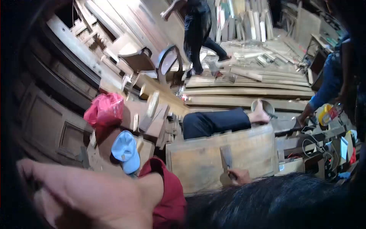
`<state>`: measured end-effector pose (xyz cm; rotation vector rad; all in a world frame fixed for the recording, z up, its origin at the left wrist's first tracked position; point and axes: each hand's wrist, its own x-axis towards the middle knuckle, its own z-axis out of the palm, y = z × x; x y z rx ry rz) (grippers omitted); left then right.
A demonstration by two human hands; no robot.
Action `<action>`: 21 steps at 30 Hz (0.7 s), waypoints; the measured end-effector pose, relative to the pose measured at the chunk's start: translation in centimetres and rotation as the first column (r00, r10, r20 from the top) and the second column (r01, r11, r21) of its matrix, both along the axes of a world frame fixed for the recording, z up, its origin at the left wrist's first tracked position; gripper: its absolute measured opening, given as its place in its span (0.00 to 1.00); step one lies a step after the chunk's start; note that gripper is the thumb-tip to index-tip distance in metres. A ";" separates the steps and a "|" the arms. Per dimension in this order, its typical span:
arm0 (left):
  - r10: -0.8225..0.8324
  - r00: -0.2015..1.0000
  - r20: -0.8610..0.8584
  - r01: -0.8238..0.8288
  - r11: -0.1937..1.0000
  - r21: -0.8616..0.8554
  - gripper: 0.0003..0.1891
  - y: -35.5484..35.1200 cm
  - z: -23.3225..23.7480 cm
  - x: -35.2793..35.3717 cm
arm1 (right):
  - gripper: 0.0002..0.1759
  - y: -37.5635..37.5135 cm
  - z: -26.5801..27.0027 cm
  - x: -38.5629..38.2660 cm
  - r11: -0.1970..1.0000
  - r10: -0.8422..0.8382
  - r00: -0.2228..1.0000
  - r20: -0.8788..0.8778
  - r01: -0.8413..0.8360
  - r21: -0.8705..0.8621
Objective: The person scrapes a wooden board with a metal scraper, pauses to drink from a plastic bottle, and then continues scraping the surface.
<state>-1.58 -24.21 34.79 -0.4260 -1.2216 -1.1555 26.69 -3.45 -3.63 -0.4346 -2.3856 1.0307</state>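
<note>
My right hand (239, 176) is closed around the handle of a flat-bladed scraper (226, 157), whose blade rests against an upright wooden panel (198, 160). My left hand (72, 194) is very close to the camera at the lower left, blurred, at the end of a bare forearm coming out of a red sleeve (169, 194); nothing is visibly in it, and its fingers are unclear. A leg in dark trousers (213, 123) with a bare foot (260, 113) stretches out behind the panel. Dark hair (289, 202) fills the lower right.
A light blue cap (126, 150) and a pink plastic bag (105, 109) lie on wood pieces at left. Long planks (248, 91) cover the floor. One person (197, 34) walks at the back; another in blue (329, 80) bends at right near cables (316, 149).
</note>
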 end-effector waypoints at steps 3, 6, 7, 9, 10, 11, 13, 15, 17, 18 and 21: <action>0.015 0.997 -0.075 -0.015 1.000 0.000 0.30 0.4 -1.3 1.3 | 0.25 0.8 1.5 -1.6 0.999 0.006 0.999 -0.039 -0.008 -0.049; 0.033 0.996 -0.084 -0.033 0.999 -0.001 0.30 1.2 -3.2 1.2 | 0.25 0.6 2.4 -1.1 1.000 0.015 1.000 -0.017 -0.015 -0.026; 0.040 0.995 -0.091 -0.038 0.999 0.024 0.30 1.4 -4.1 1.4 | 0.24 0.6 2.0 -1.0 1.000 0.011 1.000 -0.008 -0.011 -0.002; 0.033 0.993 -0.112 -0.029 0.999 0.035 0.29 2.0 -5.7 1.8 | 0.30 0.3 1.1 -0.2 0.999 0.015 1.000 0.009 -0.015 -0.029; 0.024 0.993 -0.116 -0.023 1.000 0.008 0.29 2.4 -6.2 2.2 | 0.28 0.0 1.4 -0.3 0.999 0.007 1.000 0.012 -0.006 -0.042; 0.015 0.993 -0.113 -0.019 0.999 -0.035 0.29 2.6 -6.5 2.5 | 0.25 -0.6 2.0 -0.3 0.997 0.007 0.999 0.033 -0.004 -0.074; 0.046 0.992 -0.119 -0.047 0.999 -0.006 0.29 2.6 -7.5 3.2 | 0.23 0.6 2.7 -0.9 1.000 0.013 1.000 0.000 -0.013 -0.029; 0.056 0.991 -0.118 -0.057 0.998 -0.001 0.29 2.1 -8.4 3.8 | 0.23 0.1 2.6 -0.2 1.000 0.004 1.000 -0.003 -0.004 -0.015; 0.025 0.989 -0.144 -0.033 0.998 -0.056 0.29 2.3 -8.8 3.9 | 0.24 -0.4 1.8 -0.6 0.998 -0.016 1.000 -0.002 0.016 -0.053; 0.015 0.989 -0.144 -0.026 0.997 -0.073 0.29 2.2 -9.2 4.1 | 0.25 -0.1 1.6 -0.5 0.999 -0.003 1.000 -0.027 0.002 -0.037; 0.024 0.990 -0.141 -0.033 0.997 -0.067 0.28 1.8 -9.7 4.3 | 0.26 0.3 2.0 -0.4 0.999 0.017 0.999 0.030 -0.016 -0.028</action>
